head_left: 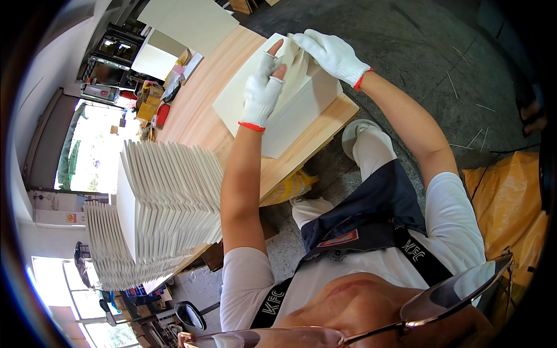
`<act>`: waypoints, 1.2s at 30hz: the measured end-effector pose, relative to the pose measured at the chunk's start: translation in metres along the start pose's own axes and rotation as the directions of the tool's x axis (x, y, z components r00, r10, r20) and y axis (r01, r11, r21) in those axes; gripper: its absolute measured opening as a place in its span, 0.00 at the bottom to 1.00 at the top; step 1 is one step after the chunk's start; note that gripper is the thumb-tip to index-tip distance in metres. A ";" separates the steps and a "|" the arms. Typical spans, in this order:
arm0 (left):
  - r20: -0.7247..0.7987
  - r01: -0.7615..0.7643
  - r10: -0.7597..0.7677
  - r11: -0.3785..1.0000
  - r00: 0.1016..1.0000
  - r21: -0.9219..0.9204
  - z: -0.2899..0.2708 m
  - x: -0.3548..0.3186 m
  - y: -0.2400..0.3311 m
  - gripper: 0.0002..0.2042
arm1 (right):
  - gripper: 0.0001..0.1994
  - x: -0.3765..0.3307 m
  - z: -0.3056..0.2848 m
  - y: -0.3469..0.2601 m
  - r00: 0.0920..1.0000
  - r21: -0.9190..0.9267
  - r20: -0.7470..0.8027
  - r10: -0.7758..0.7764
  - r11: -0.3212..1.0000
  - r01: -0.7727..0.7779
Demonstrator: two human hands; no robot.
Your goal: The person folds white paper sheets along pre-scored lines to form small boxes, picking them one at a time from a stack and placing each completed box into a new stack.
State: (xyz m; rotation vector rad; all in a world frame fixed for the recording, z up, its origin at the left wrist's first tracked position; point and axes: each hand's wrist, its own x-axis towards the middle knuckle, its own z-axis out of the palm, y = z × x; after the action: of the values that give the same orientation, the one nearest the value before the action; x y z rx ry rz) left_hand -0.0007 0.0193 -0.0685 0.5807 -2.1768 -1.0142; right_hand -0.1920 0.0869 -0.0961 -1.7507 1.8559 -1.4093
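A thick block of cream paper sheets [290,124] lies on the wooden table in front of me. At its far edge several top sheets [300,65] are bent up and fanned. My left hand [263,90], in a white red-cuffed glove with bare thumb and index fingertips, rests over the top of the block. Its fingers are stretched and apart. My right hand [332,55], gloved in white too, is closed at the far right corner on the lifted sheet edges. Its thumb side is partly hidden.
Tall stacks of folded cream sheets [174,197] stand to the left. Tools and boxes [152,104] line the table's far left side, near a large pale board [188,23]. An orange-yellow sheet [510,197] hangs at right. Thin strips [452,86] litter the grey floor.
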 end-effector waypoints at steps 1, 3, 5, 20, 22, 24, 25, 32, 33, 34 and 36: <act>-0.022 -0.089 0.091 0.992 0.996 0.091 0.000 0.001 0.000 0.19 | 0.26 0.000 0.001 0.001 1.000 -0.007 -0.012 -0.011 1.000 0.011; 0.004 -0.118 0.120 0.971 0.993 0.209 0.000 0.002 0.001 0.19 | 0.26 0.001 0.004 0.006 0.999 -0.020 -0.036 -0.033 0.999 0.032; 0.081 -0.009 -0.013 0.964 0.997 0.265 -0.002 0.000 0.007 0.19 | 0.26 0.003 0.005 0.008 0.999 -0.026 -0.033 -0.021 0.999 0.020; 0.019 0.054 -0.064 0.941 0.998 0.334 -0.001 -0.005 0.010 0.17 | 0.26 -0.001 0.002 0.001 1.000 -0.020 -0.020 0.007 1.000 -0.007; -0.056 -0.124 0.146 0.950 0.988 0.286 0.004 -0.001 0.003 0.16 | 0.26 -0.002 0.000 -0.001 0.999 -0.031 0.002 0.046 0.998 -0.046; -0.054 -0.135 0.157 0.950 0.986 0.283 0.005 0.000 0.000 0.15 | 0.26 0.002 0.004 0.005 0.998 -0.054 0.001 0.062 0.997 -0.062; -0.010 -0.055 0.061 0.952 0.998 0.301 0.003 -0.001 0.003 0.15 | 0.26 0.003 0.006 0.009 0.999 -0.043 -0.029 0.042 0.998 -0.044; 0.002 0.134 -0.147 0.910 0.989 0.392 0.007 -0.004 0.014 0.17 | 0.26 0.002 0.009 0.012 0.999 -0.013 -0.039 0.020 1.000 -0.020; 0.004 0.134 -0.147 0.917 0.989 0.376 0.006 -0.004 0.011 0.17 | 0.26 0.003 0.009 0.011 0.999 -0.020 -0.035 0.034 0.999 -0.035; 0.008 0.134 -0.146 0.924 0.989 0.358 0.006 -0.003 0.009 0.17 | 0.26 0.003 0.010 0.012 0.998 -0.018 -0.051 0.024 1.000 -0.025; 0.023 0.133 -0.150 0.930 0.988 0.342 0.006 -0.002 0.009 0.18 | 0.26 0.003 0.012 0.015 0.997 -0.013 -0.082 0.002 1.000 -0.003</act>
State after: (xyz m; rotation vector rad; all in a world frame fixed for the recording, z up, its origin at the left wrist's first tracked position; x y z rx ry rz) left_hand -0.0045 0.0285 -0.0653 0.8915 -2.4005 -0.7307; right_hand -0.1942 0.0765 -0.1121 -1.7203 1.9119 -1.4926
